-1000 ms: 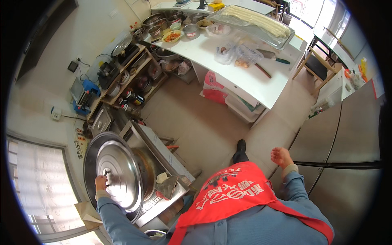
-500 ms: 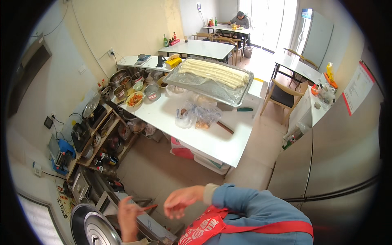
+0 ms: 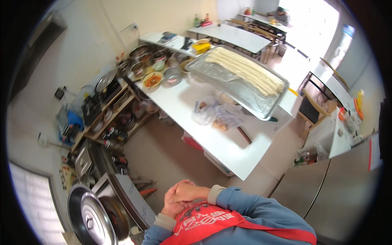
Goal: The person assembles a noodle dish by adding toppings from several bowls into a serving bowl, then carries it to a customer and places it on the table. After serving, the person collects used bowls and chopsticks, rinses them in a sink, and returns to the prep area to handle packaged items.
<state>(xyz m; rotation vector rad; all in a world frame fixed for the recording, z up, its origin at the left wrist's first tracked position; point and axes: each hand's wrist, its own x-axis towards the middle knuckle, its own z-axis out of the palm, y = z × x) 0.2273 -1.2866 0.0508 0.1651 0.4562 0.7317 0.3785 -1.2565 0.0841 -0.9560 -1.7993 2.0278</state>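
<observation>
My left hand [image 3: 172, 206] and my right hand [image 3: 190, 193] are clasped together in front of the red apron [image 3: 204, 223] I wear. The right hand's fingers lie closed over the left, and the left hand's fingers are partly hidden behind them. No tool or food shows between them. Ahead stands a white table [image 3: 228, 153] with a metal tray [image 3: 234, 83] of long pale dough strips [image 3: 245, 71] under clear plastic. In front of the tray lie plastic bags [image 3: 218, 112] and a brown wooden stick [image 3: 244, 135].
At lower left sit a dark pan [image 3: 73, 204] and a metal lid [image 3: 93, 220] beside a steel counter. Bowls and a grey metal pot [image 3: 172, 76] crowd the table's left end. Shelves with bottles [image 3: 118, 132] run along the left wall. Steel cabinets [image 3: 302, 179] stand right; a person [image 3: 280, 17] sits far back.
My hands have come from apart to clasped at the apron, the left moving right from beside the lid. The view has turned, so the table appears tilted and farther right.
</observation>
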